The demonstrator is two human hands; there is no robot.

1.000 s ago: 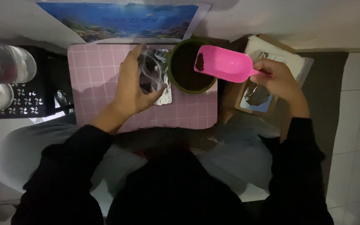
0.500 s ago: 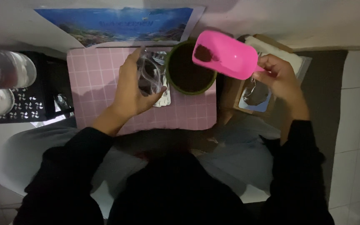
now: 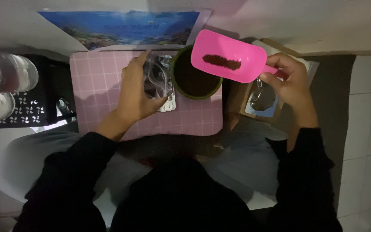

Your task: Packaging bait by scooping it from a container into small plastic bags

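Observation:
My right hand (image 3: 287, 81) grips the handle of a pink plastic scoop (image 3: 228, 56) with a streak of dark brown soil in it. The scoop is tilted over the right rim of a round green pot (image 3: 195, 80) filled with dark soil. My left hand (image 3: 137, 92) holds a clear plastic bag (image 3: 156, 81) pressed against the pot's left side. Pot and bag rest on a pink checked mat (image 3: 99, 81).
A blue picture sheet (image 3: 121, 28) lies behind the mat. An open brown box with a clear bag (image 3: 260, 96) sits under my right hand. Clear bottles (image 3: 5, 75) stand on a black perforated rack (image 3: 22, 111) at left. White tiles lie at right.
The scoop has risen and tipped up over the pot's right rim, and the soil in it has spread into a thin streak. My left hand stays on the bag.

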